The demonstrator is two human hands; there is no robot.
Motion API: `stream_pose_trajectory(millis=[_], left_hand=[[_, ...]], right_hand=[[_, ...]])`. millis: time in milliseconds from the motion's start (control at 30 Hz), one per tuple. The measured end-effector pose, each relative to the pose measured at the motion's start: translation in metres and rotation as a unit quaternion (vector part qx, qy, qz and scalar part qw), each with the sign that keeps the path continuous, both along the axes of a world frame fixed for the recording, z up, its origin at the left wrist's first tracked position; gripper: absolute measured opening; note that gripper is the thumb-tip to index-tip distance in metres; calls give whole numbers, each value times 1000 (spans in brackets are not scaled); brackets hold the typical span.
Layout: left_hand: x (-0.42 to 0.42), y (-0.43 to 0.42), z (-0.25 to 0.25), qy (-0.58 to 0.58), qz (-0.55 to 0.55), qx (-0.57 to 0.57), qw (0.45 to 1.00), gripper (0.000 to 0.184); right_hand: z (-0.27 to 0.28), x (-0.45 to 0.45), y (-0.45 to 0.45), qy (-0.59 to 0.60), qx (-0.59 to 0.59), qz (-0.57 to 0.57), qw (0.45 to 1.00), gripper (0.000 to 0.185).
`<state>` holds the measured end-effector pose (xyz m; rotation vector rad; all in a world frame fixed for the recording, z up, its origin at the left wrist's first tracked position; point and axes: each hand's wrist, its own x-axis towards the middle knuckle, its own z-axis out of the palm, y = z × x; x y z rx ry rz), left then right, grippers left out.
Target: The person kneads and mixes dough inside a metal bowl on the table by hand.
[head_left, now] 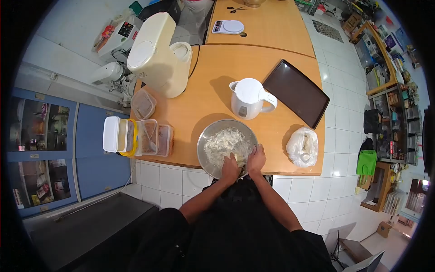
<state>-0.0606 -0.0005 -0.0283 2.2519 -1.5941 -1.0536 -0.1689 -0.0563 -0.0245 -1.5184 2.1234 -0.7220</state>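
Note:
A steel mixing bowl (203, 156) stands at the near edge of the table, with a loose, floury white dough mixture (224, 141) in it. My left hand (231, 169) reaches inside at the near side, its fingers closed around a pale clump of dough (240, 159) and partly buried in it. On the right side of the bowl, my right hand (256, 159) grips the rim; some of its fingertips are hidden. Just beyond the bowl is a white electric kettle (247, 99).
A dark baking tray (297, 93) and a white plastic bag (302, 147) lie to the right. At left are plastic containers (147, 136) and a cream stand mixer (158, 59). Farther back are a kitchen scale (229, 27) and scissors (236, 8).

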Motion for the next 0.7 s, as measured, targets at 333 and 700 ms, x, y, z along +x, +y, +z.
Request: stream_pose_trajectory(millis=[333, 700], left_hand=[[52, -16, -42, 311, 2, -88, 946, 55], [70, -27, 27, 68, -37, 17, 997, 66]], right_hand=[[7, -1, -4, -12, 11, 12, 1000, 10], [2, -2, -2, -15, 19, 21, 999, 11]])
